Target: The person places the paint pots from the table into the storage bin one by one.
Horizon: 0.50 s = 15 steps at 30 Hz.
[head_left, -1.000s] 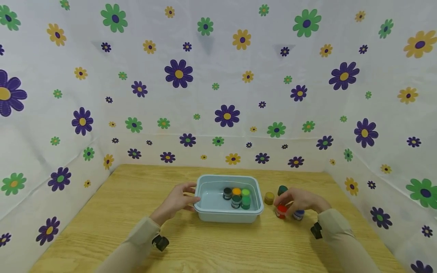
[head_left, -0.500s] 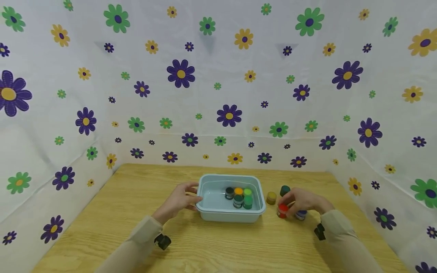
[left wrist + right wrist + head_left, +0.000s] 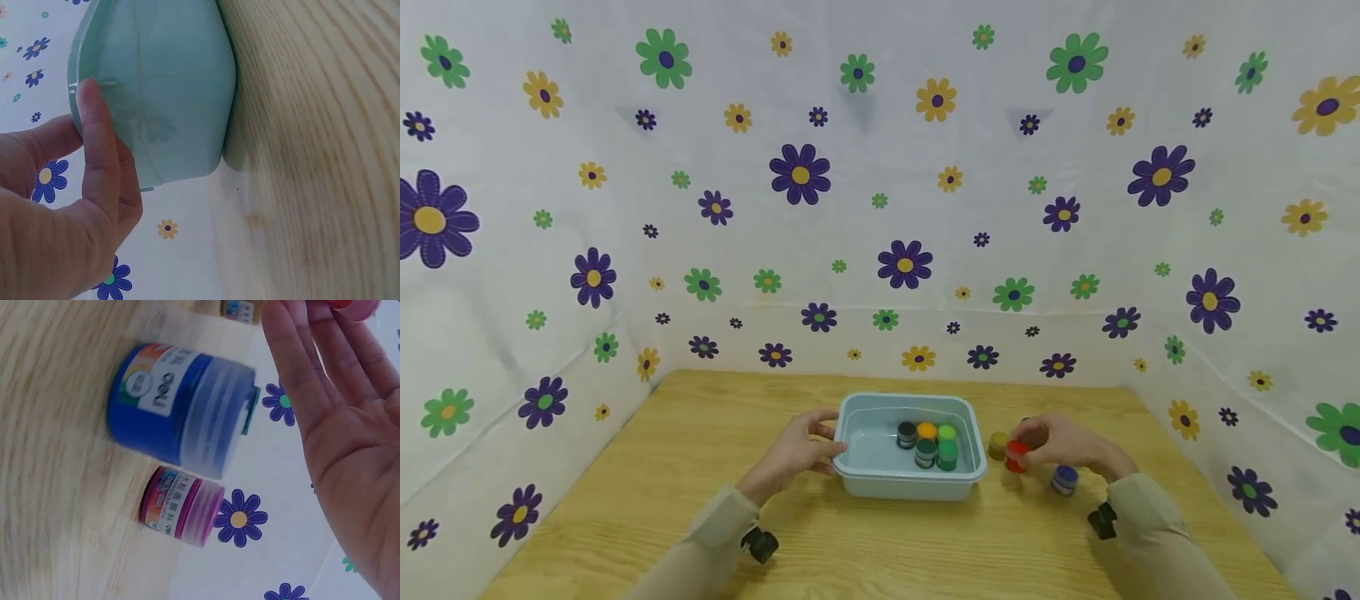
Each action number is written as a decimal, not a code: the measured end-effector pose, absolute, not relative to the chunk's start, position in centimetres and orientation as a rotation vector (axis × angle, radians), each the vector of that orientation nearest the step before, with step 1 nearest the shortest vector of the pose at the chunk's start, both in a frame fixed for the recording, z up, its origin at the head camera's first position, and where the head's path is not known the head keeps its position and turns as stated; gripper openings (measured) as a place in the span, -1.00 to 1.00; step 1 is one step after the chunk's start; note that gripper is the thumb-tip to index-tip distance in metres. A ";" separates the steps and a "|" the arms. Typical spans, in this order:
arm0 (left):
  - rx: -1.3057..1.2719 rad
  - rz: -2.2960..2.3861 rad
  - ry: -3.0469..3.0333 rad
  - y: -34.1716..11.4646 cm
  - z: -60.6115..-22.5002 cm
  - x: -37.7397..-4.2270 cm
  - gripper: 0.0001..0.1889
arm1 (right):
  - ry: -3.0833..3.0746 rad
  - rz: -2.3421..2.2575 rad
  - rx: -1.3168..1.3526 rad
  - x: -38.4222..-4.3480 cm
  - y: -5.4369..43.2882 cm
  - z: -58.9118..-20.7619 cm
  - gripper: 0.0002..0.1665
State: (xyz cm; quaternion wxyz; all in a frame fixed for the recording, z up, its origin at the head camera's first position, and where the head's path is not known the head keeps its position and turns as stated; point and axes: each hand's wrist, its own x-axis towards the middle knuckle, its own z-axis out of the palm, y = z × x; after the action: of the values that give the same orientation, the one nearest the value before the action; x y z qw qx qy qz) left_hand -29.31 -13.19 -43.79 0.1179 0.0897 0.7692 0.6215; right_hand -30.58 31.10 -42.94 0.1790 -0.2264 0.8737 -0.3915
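My right hand (image 3: 1060,442) pinches a red paint jar (image 3: 1017,457) by its lid, to the right of the bin. Only a bit of that red jar shows at the top of the right wrist view. My left hand (image 3: 795,454) grips the left end of a pale blue plastic bin (image 3: 910,486), thumb and fingers at its rim; the left wrist view shows the thumb (image 3: 100,144) against the wall. Inside the bin stand several paint jars, among them a black one (image 3: 907,434), an orange one (image 3: 927,432) and a green one (image 3: 947,454).
A blue paint jar (image 3: 1064,480) stands below my right hand, an ochre jar (image 3: 997,446) beside the bin. In the right wrist view a magenta jar (image 3: 181,506) stands near the blue one. Flower-patterned sheeting (image 3: 880,225) surrounds the wooden table (image 3: 880,550).
My right hand has raised the red jar slightly and shifted it left, away from the blue jar, which now shows more fully. My left hand keeps its place on the bin.
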 end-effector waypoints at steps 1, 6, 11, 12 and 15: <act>0.265 1.818 2.250 -13.2 -43.8 -29.3 -0.37 | 2.468 -1.121 -0.641 -30.5 31.1 -42.9 -0.61; 0.263 1.818 2.245 -13.2 -43.9 -29.3 -0.37 | 2.501 -1.159 -0.613 -30.1 30.6 -42.3 -0.58; 0.257 1.818 2.254 -13.2 -43.8 -29.2 -0.38 | 2.530 -1.196 -0.612 -29.7 30.1 -41.9 -0.50; 0.260 1.817 2.256 -13.2 -43.8 -29.2 -0.38 | 2.525 -1.212 -0.611 -29.7 30.1 -41.8 -0.48; 0.262 1.812 2.261 -13.2 -43.9 -29.2 -0.38 | 2.496 -1.282 -0.607 -29.6 29.7 -41.6 -0.42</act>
State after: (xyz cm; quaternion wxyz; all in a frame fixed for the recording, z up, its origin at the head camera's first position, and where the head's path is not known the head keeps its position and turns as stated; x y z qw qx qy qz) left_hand -29.24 -13.16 -43.87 0.1159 0.0895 0.7720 0.6186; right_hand -29.60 29.69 -41.62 0.1348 -0.2095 0.8614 -0.4426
